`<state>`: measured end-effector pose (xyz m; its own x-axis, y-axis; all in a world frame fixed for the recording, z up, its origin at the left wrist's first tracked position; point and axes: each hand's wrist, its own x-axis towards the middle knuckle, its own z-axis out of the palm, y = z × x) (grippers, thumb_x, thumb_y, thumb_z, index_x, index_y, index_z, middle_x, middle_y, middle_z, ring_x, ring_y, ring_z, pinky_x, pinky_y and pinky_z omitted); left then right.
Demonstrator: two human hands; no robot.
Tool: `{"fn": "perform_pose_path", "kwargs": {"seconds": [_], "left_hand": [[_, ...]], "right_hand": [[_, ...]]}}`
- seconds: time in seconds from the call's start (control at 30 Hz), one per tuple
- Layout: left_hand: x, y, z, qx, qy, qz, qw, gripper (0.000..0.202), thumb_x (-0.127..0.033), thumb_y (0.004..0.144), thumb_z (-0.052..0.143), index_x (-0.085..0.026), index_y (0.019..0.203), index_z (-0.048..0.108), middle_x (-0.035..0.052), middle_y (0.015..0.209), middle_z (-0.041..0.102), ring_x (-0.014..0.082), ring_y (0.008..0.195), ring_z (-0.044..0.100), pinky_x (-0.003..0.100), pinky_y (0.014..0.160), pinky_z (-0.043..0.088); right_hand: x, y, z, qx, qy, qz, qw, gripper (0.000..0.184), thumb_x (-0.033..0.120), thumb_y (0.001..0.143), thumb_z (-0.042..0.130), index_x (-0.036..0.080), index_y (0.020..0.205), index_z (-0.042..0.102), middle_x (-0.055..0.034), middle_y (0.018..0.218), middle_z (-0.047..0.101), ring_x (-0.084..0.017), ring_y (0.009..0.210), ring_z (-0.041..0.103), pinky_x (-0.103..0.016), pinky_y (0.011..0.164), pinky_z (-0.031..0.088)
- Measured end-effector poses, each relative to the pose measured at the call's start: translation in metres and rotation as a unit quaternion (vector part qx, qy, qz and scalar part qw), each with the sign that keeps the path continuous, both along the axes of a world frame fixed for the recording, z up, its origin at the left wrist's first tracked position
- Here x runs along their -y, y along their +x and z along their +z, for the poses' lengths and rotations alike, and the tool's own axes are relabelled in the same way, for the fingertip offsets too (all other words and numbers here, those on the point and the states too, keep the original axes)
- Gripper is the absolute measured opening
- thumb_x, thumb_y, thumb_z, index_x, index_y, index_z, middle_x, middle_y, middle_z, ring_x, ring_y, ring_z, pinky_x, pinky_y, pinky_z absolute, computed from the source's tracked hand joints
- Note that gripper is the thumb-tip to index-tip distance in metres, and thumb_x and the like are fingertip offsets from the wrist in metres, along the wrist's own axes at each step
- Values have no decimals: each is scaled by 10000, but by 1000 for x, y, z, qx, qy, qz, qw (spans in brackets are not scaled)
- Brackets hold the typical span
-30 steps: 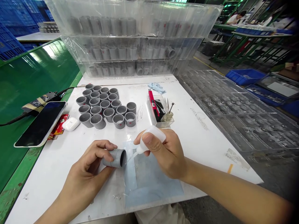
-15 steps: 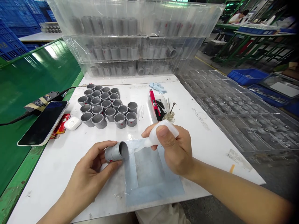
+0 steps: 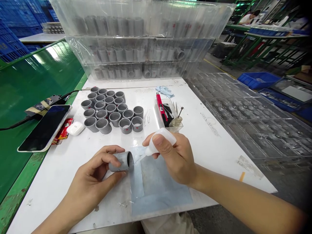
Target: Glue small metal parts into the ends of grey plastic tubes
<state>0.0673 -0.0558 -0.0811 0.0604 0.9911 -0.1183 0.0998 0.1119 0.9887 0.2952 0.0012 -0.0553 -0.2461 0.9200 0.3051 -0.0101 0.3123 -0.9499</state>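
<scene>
My left hand [image 3: 97,175] grips a short grey tube [image 3: 119,162] between thumb and fingers, its open end facing right. In my right hand [image 3: 176,156] is a white squeeze bottle [image 3: 156,143], tilted down to the left, with my thumb pressing on its side. The bottle's thin clear nozzle [image 3: 138,160] points at the tube's open mouth; whether the tip touches the inner wall I cannot tell. Below both hands a light blue sheet [image 3: 161,201] lies on the white table [image 3: 212,152].
Several grey tubes [image 3: 114,117] stand upright behind my left hand. A small tray [image 3: 159,122] holds a red utility knife [image 3: 160,105] and a little glass jar [image 3: 177,121]. A phone [image 3: 45,128] and a white earbud case [image 3: 75,128] lie left. Stacked clear trays [image 3: 146,38] rise at the back.
My right hand has brought the bottle left and slightly lower, its nozzle now at the tube's mouth. The tube has turned in my left hand, and its red mark no longer shows.
</scene>
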Motion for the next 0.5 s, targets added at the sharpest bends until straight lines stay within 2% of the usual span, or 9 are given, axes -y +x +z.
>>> {"fn": "perform_pose_path", "kwargs": {"seconds": [0.13, 0.37, 0.5], "left_hand": [[0, 1, 2, -6, 4, -3, 1000, 130, -193, 841, 775, -271, 832, 672, 8, 1311, 621, 158, 1164, 597, 183, 913, 491], [0, 2, 4, -10, 5, 5, 1000, 150, -176, 817, 787, -277, 852, 682, 12, 1296, 660, 155, 1145, 634, 185, 925, 507], [0, 1, 2, -1, 2, 2, 1000, 142, -181, 825, 778, -259, 889, 679, 51, 1313, 658, 203, 1173, 646, 233, 905, 553]], "right_hand": [[0, -1, -1, 14, -7, -9, 1000, 506, 522, 1000, 574, 174, 633, 575, -17, 659, 624, -106, 564, 555, -250, 492, 445], [-1, -1, -5, 33, 3, -18, 999, 460, 542, 1003, 559, 172, 755, 673, -16, 664, 612, -119, 587, 560, -248, 472, 450], [-2, -2, -6, 42, 9, -21, 999, 458, 556, 1004, 546, 173, 811, 705, -7, 638, 589, -123, 586, 556, -250, 465, 446]]}}
